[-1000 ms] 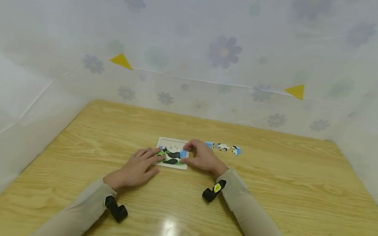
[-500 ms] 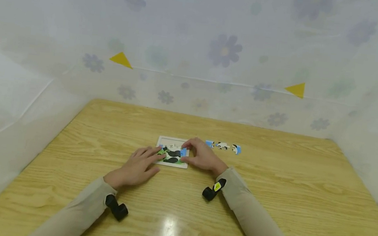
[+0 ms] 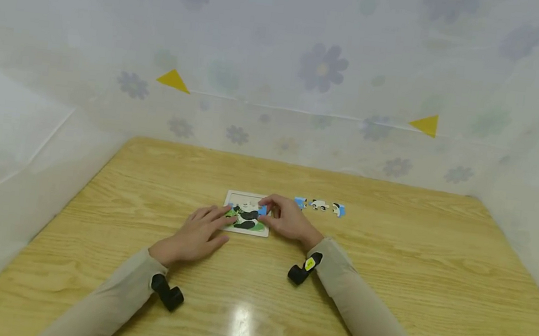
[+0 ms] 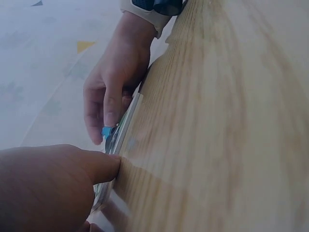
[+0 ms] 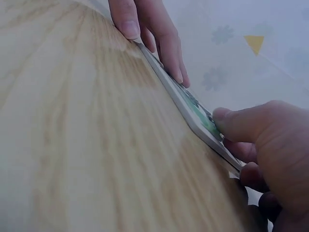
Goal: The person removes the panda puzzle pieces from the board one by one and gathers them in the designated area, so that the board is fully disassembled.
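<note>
two hands at a panda jigsaw in a white tray

the left hand (image 3: 198, 236) lies with its fingers extended and spread, the fingertips resting on the left side of the panda jigsaw (image 3: 247, 215); its thumb reaches out near the tray's closest edge. the right hand (image 3: 289, 221) has thumb and forefinger curved towards each other in a narrow pinch, holding a blue puzzle piece (image 4: 106, 131) at the jigsaw's right side. whether that piece sits flush cannot be told.

the jigsaw lies flat in a white tray (image 3: 248, 233) between the hands, showing black-and-white panda parts with green and blue around them. a bare, pale strip of the tray shows along its far side.

just beyond the right hand, three loose pieces lie in a row: a mostly blue piece (image 3: 300, 202), a panda-face piece (image 3: 319, 205) and a blue, black and white piece (image 3: 338, 209).

both wrists, in beige sleeves (image 3: 359, 303), carry black cameras, the right one with a yellow label. everything rests on a wood-grain counter (image 3: 247, 276). behind it hangs a pale flowered sheet (image 3: 282, 53) bearing two yellow triangles (image 3: 174, 80).
</note>
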Demonstrator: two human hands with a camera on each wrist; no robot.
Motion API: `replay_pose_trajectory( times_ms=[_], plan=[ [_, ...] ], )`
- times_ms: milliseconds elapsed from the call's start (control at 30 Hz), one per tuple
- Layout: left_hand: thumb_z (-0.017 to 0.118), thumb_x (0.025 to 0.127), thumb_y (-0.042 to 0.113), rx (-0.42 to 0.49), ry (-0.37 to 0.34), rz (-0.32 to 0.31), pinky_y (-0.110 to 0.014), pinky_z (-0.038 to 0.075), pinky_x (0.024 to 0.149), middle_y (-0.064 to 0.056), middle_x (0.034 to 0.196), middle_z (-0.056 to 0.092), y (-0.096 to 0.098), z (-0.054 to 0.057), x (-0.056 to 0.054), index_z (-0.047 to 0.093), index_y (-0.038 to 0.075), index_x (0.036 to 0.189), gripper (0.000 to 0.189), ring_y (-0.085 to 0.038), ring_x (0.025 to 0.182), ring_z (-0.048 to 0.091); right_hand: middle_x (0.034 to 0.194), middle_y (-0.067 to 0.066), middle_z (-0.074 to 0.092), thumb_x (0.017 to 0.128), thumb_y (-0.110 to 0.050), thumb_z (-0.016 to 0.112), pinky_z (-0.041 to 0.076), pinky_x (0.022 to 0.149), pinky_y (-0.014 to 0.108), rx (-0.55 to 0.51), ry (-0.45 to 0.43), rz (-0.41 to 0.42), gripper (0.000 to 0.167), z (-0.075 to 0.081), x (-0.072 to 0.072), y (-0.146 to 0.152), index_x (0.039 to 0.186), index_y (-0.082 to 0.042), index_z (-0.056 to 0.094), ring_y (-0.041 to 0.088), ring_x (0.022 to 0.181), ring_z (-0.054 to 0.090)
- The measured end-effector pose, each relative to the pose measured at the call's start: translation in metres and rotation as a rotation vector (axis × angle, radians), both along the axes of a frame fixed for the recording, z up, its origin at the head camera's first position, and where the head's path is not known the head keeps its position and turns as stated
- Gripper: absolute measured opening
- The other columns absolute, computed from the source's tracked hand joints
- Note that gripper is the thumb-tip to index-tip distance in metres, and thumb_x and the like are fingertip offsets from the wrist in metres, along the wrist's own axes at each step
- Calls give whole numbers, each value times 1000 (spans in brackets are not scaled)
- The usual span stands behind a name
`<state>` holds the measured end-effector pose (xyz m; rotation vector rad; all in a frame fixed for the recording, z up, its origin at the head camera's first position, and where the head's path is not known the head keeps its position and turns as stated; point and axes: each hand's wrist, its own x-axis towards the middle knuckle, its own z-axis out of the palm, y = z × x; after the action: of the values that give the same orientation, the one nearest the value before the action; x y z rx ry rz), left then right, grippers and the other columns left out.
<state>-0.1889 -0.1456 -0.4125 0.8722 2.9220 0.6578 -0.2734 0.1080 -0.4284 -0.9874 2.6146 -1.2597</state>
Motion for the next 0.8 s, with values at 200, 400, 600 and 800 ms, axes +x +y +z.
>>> replay_pose_trajectory(
  times_ms=[200,400,600,800],
  plan=[
    [53,99,24,-17,-6,5,-65,21,110,-16,155,31,1,0,1,48,12,143,46,-46,139,28,85,4,63,88,-15,72,39,51,22,-38,67,-13,32,-4,2,-2,117,-4,63,8,54,44],
    [52,99,24,-23,-11,10,-65,21,110,-16,155,31,1,1,2,47,12,143,46,-46,139,27,81,4,64,90,-13,68,41,50,22,-69,112,0,27,-5,3,-3,115,-3,65,6,53,46],
    [52,99,24,-29,-15,10,-64,21,110,-16,155,31,1,3,4,47,11,143,46,-46,139,28,78,3,65,91,-14,67,43,51,22,-87,132,5,24,-7,4,-4,111,-2,67,4,54,48],
    [52,99,26,-39,-14,5,-64,22,110,-16,156,30,0,4,4,47,12,143,46,-46,139,27,78,3,66,91,-15,66,44,52,23,-99,144,-8,23,-6,5,-8,110,-2,67,4,56,50]
  ],
)
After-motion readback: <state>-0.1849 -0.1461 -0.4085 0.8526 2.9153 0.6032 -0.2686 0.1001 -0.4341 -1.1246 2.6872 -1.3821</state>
